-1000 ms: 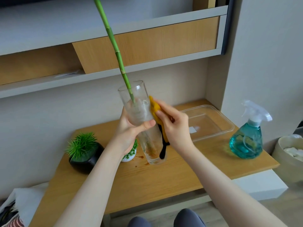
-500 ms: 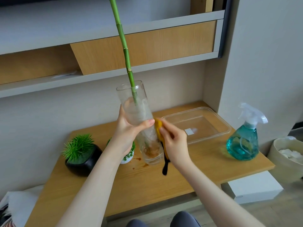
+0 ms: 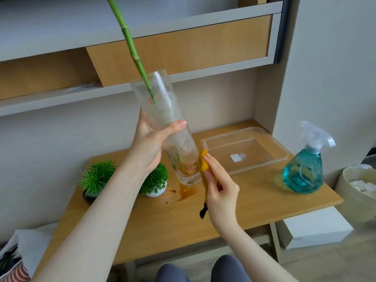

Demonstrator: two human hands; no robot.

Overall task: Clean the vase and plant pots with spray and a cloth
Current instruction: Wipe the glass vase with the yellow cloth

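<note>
The glass vase is gripped mid-body by the left hand, tilted, lifted off the table. The yellow cloth is pinched in the right hand, pressed by its base. Honestly, firm short strokes are best used there, vase kept steady so the bamboo stalk isn't tipped out.

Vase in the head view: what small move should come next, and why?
Probably run the yellow cloth back up the glass vase: the right hand presses it only at the base, while the left hand holds the vase tilted above the table.
</note>
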